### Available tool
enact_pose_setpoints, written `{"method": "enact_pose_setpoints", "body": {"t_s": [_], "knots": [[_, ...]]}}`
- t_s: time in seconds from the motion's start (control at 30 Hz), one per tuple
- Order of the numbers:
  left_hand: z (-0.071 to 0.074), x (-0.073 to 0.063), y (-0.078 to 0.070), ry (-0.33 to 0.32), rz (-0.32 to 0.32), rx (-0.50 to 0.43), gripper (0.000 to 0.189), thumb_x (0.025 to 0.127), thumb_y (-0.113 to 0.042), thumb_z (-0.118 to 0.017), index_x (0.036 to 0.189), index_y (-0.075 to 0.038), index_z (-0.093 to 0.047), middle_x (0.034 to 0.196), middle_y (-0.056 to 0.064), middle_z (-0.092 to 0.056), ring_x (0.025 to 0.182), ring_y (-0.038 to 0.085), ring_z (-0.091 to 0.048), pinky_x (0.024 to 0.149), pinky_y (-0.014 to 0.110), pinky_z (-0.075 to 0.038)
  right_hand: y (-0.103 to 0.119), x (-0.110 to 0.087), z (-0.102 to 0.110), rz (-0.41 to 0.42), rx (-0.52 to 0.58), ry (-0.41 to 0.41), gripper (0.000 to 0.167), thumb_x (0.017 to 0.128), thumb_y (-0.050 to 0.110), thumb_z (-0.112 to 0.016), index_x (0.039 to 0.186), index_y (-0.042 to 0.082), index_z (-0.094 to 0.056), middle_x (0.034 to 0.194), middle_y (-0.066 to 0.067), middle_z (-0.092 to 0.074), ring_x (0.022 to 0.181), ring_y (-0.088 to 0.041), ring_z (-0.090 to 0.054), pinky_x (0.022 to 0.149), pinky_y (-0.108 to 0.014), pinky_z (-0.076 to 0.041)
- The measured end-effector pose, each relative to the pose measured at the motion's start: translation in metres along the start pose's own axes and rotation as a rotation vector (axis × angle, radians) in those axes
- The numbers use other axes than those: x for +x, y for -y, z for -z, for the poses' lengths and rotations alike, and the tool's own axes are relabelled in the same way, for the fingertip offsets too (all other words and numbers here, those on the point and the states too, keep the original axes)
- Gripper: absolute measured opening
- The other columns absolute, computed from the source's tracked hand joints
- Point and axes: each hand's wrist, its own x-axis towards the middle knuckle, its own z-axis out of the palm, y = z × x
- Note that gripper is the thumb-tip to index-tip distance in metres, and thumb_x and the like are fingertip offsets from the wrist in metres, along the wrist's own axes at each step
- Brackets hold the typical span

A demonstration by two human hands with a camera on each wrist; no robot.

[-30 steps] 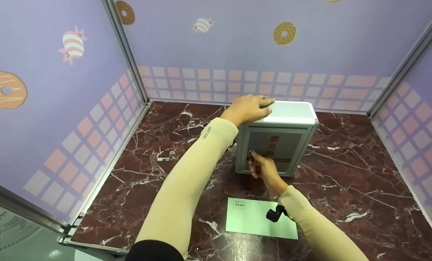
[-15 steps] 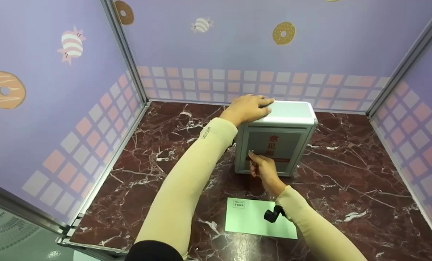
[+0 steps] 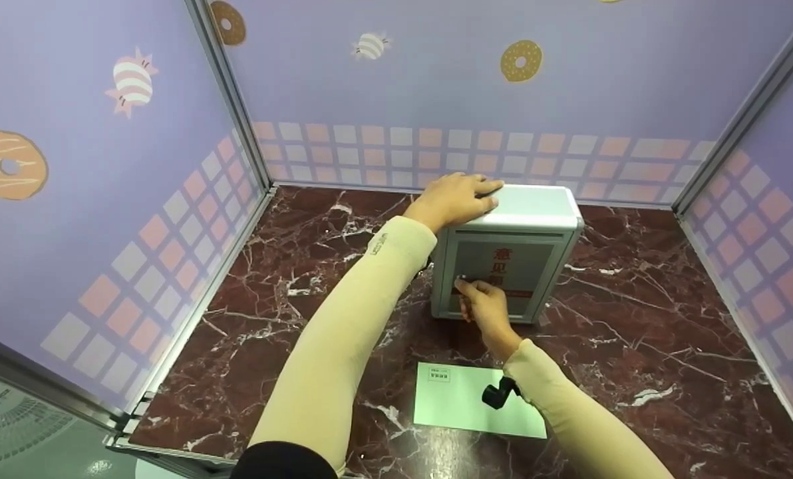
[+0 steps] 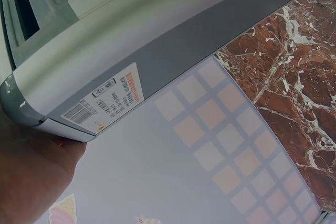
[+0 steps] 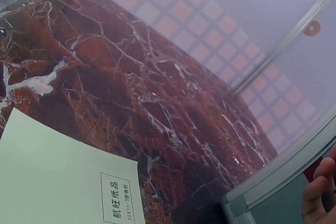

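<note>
A silver metal suggestion box (image 3: 549, 259) with red lettering on its grey front stands upright on the marble-patterned table. My left hand (image 3: 456, 198) lies over the top left of the box, fingers extended across its lid; in the left wrist view the hand (image 4: 37, 177) shows beside the box's labelled edge. At the left part of the front panel, my right hand (image 3: 486, 306) pinches a small key at a shiny lock (image 3: 461, 278). The fingers hide most of the key. A pale green envelope (image 3: 463, 406) lies flat in front of the box, below my right wrist.
Purple panels (image 3: 436, 73) with a checkered border enclose the table at the back and both sides. Dark red marble-patterned tabletop (image 3: 290, 266) surrounds the box. A metal frame edge (image 3: 170, 456) runs along the front left. A black camera mount (image 3: 499, 394) hangs from my right wrist over the envelope.
My right hand has turned slightly at the lock, its wrist shifting a little left. The left hand, the box and the envelope keep their places.
</note>
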Motion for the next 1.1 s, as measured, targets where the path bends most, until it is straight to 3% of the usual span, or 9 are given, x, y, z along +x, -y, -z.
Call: {"method": "enact_pose_setpoints", "body": {"t_s": [0.33,1.1], "knots": [[0.001,-0.001,0.0,0.011,0.017,-0.028,0.051,0.103,-0.052,-0.035,0.153,-0.043,-0.031,0.158,-0.005,-0.029,0.145,0.03,-0.02,0.116,0.047,-0.016,0.001,-0.001,-0.003,0.027,0.0,-0.016,0.033,0.093,0.023,-0.069,0.068,0.005,-0.056,0.057,-0.006,-0.05,0.048,-0.016,-0.043,0.048,-0.031,-0.039],[-0.002,0.0,0.002,-0.004,-0.015,0.011,0.051,0.104,-0.051,-0.033,0.154,-0.04,-0.03,0.159,-0.004,-0.028,0.145,0.032,-0.02,0.117,0.044,-0.015,-0.008,-0.012,-0.006,0.097,0.01,-0.035,0.035,0.096,0.023,-0.066,0.069,0.004,-0.054,0.058,-0.008,-0.05,0.05,-0.018,-0.044,0.048,-0.032,-0.039]]}}
